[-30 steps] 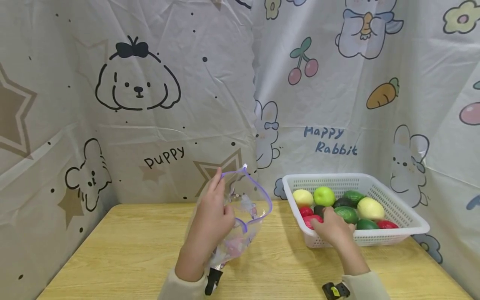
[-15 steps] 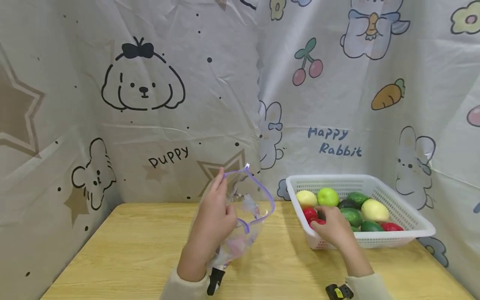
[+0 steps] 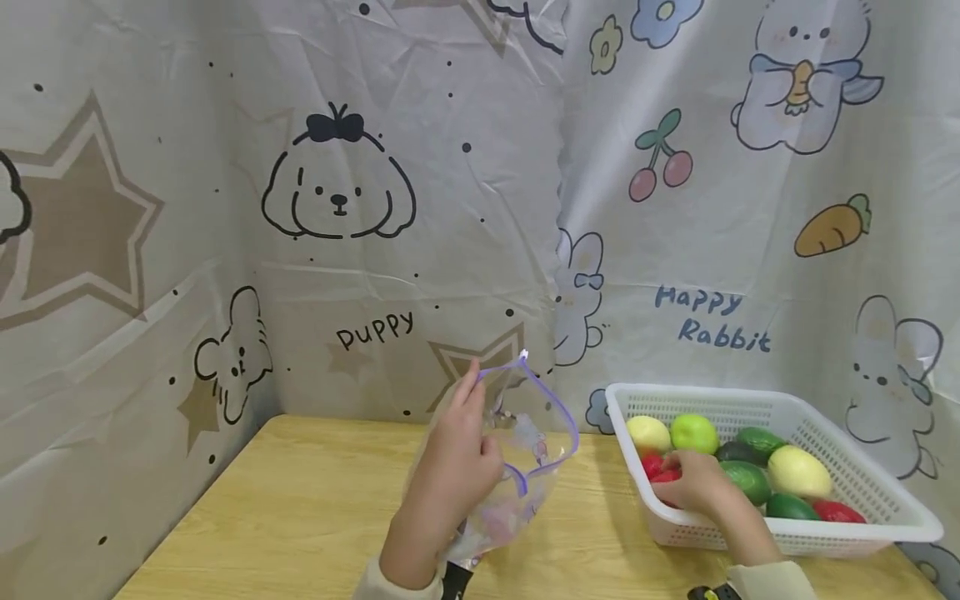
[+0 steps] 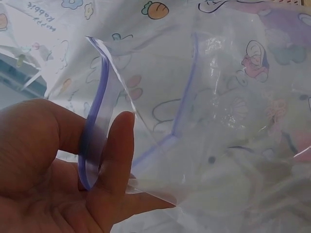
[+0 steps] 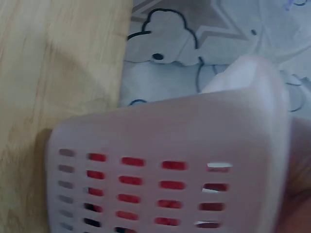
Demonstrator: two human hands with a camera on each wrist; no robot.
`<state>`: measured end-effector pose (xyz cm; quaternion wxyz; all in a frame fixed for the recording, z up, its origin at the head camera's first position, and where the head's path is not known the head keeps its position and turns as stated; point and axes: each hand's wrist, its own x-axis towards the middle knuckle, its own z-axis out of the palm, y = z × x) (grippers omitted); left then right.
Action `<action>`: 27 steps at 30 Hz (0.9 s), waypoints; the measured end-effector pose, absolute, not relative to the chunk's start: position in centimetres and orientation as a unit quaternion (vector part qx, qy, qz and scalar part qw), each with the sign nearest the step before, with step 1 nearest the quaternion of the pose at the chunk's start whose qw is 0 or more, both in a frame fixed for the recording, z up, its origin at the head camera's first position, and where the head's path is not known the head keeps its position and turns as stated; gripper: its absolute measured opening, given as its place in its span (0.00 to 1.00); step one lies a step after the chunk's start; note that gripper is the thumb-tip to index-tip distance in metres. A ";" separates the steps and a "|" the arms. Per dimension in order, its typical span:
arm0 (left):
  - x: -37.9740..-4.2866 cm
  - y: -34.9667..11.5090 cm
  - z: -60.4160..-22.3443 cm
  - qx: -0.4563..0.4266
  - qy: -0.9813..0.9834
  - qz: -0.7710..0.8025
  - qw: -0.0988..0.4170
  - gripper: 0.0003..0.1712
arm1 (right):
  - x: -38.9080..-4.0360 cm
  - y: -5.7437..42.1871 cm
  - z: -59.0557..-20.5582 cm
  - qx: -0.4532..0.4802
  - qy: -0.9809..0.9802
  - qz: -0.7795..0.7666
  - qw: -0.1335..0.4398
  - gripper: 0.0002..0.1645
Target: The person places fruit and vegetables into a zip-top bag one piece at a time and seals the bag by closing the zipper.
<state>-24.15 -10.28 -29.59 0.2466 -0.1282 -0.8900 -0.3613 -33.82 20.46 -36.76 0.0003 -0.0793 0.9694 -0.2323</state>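
My left hand (image 3: 456,454) pinches the purple-edged rim of a clear zip bag (image 3: 555,400), whose mouth gapes toward the right. In the left wrist view, the purple zip strip (image 4: 96,116) runs between thumb and fingers of the hand (image 4: 53,160). Over the near left corner of a white basket (image 3: 862,492), my right hand (image 3: 701,483) reaches in, thumb and fingers curled round a red fruit (image 3: 666,477). Its fingertips are partly hidden. The right wrist view mostly shows the basket's slotted wall (image 5: 160,126), with red showing through the slots.
Also in the basket lie a green apple (image 3: 693,433), pale yellow round fruits (image 3: 799,473), dark green avocado-like pieces (image 3: 792,507), a cucumber-like green piece (image 3: 760,442) and another red piece (image 3: 838,512). A printed cloth (image 3: 420,275) hangs behind the wooden table (image 3: 300,500).
The head view has shifted, so everything sits lower and further right. The right hand's fingers have shifted left and closed in round the red fruit. The left hand keeps its hold on the bag.
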 end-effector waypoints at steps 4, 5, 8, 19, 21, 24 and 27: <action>-24.2 -10.1 -29.6 -0.127 -0.891 -0.354 0.252 0.43 | -32.1 20.4 -35.4 -0.054 0.966 -0.247 -0.058 0.31; -24.2 -10.1 -29.6 -0.127 -0.892 -0.353 0.252 0.43 | -31.6 20.2 -34.8 -0.054 0.964 -0.249 -0.075 0.32; -24.2 -9.9 -29.6 -0.133 -0.892 -0.350 0.252 0.44 | -29.8 19.2 -32.9 -0.066 0.952 -0.265 -0.139 0.33; -24.0 -8.6 -29.6 -0.173 -0.883 -0.360 0.246 0.46 | -24.9 14.7 -29.2 -0.169 0.848 -0.373 -0.335 0.33; -23.9 -8.3 -29.6 -0.182 -0.882 -0.355 0.251 0.46 | -24.4 14.2 -28.7 -0.185 0.828 -0.384 -0.364 0.36; -23.8 -7.7 -29.8 -0.195 -0.883 -0.341 0.259 0.45 | -23.3 13.7 -28.0 -0.220 0.795 -0.391 -0.408 0.40; -23.9 -7.0 -30.1 -0.206 -0.883 -0.332 0.259 0.45 | -22.3 13.2 -27.8 -0.271 0.762 -0.385 -0.444 0.44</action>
